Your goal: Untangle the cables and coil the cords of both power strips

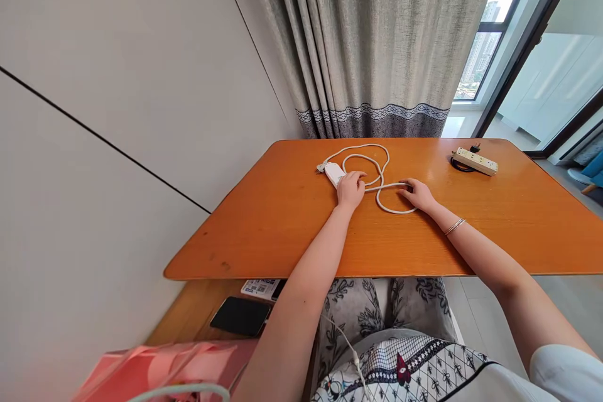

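Note:
A white power strip (333, 173) lies on the orange-brown table, its near end covered by my left hand (351, 189). The fingers of that hand are curled down over the strip. Its long white cord (387, 151) spreads in loose loops across the tabletop, and a pale plug (321, 168) rests by the strip's far end. Further right, my right hand (417, 194) is closed around a section of the cord, thumb and fingers pinching it just above the wood. One stretch of cord runs between both hands.
A cream power strip (475, 161) with a black cord and plug sits at the table's (282, 220) back right. Below the left front edge are a black phone (240, 316) and a pink bag (179, 367). A grey curtain (386, 44) hangs behind; a wall stands left.

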Available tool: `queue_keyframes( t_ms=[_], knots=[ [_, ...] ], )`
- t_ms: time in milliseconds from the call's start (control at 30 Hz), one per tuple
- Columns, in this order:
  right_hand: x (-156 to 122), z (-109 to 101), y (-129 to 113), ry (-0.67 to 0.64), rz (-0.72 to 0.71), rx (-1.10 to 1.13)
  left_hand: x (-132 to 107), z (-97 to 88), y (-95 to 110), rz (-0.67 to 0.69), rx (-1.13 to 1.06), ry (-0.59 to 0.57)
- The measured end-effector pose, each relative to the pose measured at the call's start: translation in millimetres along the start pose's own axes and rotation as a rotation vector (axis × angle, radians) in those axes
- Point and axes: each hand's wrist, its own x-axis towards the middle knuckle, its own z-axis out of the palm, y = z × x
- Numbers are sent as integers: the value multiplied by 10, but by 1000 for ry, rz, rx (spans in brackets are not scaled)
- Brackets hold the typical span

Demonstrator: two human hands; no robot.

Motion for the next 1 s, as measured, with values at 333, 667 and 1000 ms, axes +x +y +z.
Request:
queue_keyframes(
  t_ms=[333,667,1000],
  knots=[
    [-1,-19,42,93,23,103,-148,137,214,109,206,-228],
    [-53,-124,45,155,71,203,-180,80,98,-5,253,-155],
    [-77,-189,-63,109,68,487,-163,-37,158,-32,68,-54]
  ],
)
